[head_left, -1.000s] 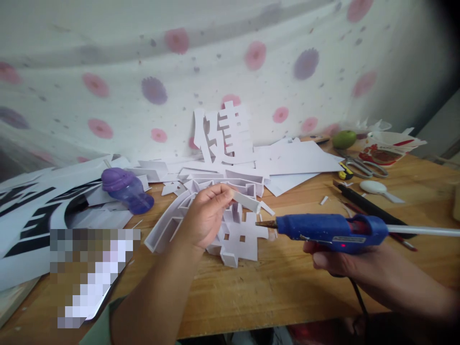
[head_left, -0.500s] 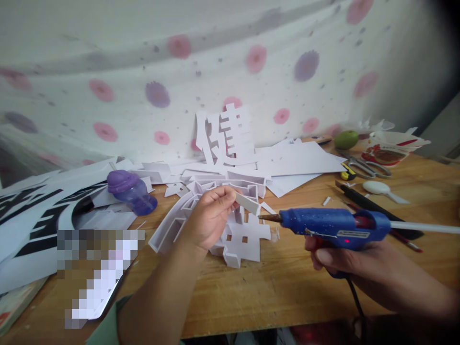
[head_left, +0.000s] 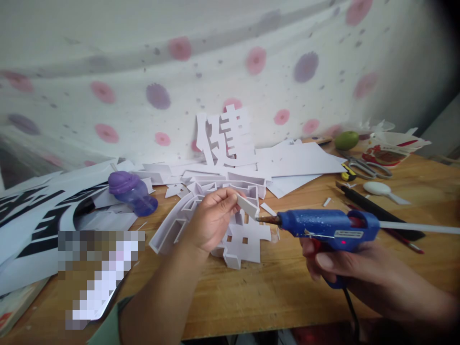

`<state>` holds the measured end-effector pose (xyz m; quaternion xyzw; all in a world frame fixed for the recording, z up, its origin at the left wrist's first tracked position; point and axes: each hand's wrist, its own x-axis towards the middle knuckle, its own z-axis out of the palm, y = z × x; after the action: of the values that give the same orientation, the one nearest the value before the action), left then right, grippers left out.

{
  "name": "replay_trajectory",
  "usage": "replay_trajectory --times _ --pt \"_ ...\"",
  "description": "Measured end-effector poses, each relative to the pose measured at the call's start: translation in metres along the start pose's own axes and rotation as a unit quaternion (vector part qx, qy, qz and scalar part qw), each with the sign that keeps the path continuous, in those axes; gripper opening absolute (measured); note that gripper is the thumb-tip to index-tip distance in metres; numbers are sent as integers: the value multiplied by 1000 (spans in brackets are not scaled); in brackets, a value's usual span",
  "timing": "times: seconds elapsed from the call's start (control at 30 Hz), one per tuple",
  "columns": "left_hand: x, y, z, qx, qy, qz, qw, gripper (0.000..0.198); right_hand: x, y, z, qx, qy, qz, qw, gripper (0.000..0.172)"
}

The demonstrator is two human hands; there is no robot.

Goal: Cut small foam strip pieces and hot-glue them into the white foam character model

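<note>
Between the thumb and fingers of my left hand (head_left: pixel 215 215) is a short white foam-board strip (head_left: pixel 247 207), tilted down to the right. My right hand (head_left: pixel 345 266) is wrapped round the grip of a blue hot glue gun (head_left: pixel 323 224), whose red light is lit. Its brown nozzle tip is at the strip's right end; whether it touches is hard to tell. A white glue stick (head_left: pixel 420 227) sticks out of the gun's back. Below my left hand lies a white raised-edge character shape (head_left: pixel 253 244), partly hidden by the hand.
A cut-out white character (head_left: pixel 224 136) leans at the back against the patterned curtain. White sheets (head_left: pixel 302 163) lie behind. On the left are a purple bottle (head_left: pixel 132 194) and black-printed sheets (head_left: pixel 21 225). Scissors (head_left: pixel 370 167), a white spoon (head_left: pixel 377 188) and a black bar (head_left: pixel 381 211) lie right.
The glue gun in my right hand has moved slightly left, bringing its nozzle up to the strip's end. My left hand and the strip have barely shifted.
</note>
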<state>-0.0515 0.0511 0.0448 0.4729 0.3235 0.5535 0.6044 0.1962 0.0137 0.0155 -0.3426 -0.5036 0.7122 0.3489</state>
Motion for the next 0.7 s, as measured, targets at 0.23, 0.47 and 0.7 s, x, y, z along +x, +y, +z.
replay_trajectory --times 0.23,0.47,0.7 --pt "0 0 3 -9 0 0 1000 20 3 -1 9 21 -14 8 1000 31" --pt "0 1 1 -7 -1 3 1000 20 5 0 9 28 -16 -23 999 28" --pt "0 -2 -2 1 -6 13 1000 17 5 -5 10 29 -10 -28 999 28"
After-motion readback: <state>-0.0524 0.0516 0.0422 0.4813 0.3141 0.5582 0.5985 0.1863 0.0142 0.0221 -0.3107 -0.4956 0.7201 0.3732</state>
